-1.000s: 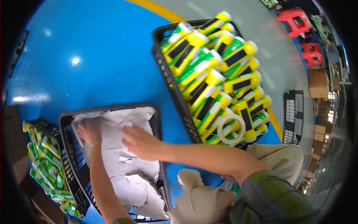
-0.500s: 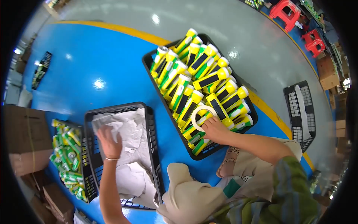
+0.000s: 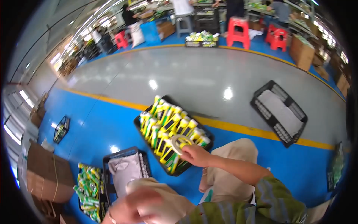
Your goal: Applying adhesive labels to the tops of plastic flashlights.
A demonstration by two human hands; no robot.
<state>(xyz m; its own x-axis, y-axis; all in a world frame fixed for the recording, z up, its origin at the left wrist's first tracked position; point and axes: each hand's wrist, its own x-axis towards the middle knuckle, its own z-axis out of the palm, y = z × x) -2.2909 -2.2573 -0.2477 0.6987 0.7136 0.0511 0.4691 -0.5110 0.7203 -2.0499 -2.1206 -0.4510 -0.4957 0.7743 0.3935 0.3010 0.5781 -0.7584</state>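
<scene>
Pale cream, the roll of tape (image 3: 174,144) is sitting over the yellow-and-green torch-shaped items (image 3: 164,128) in the filled black crate (image 3: 209,138); whether it is touching them cannot be told. The right hand (image 3: 195,154) is gripping its near edge, fingers seemingly closed on it. The left hand (image 3: 143,204) is blurring in front of the beige left trouser leg (image 3: 171,192); how far it is opening, or whether it is holding anything, cannot be told. The step in hand appears to be taking up the roll; the next move would be calling for a firm pinch, lifting without dislodging the items. Compared with half a second ago, the left hand is no longer reaching over the paper-lined crate (image 3: 144,164) but hovering nearer the body, the right is staying at the roll, and the view is taking in more grey floor (image 3: 167,69).
</scene>
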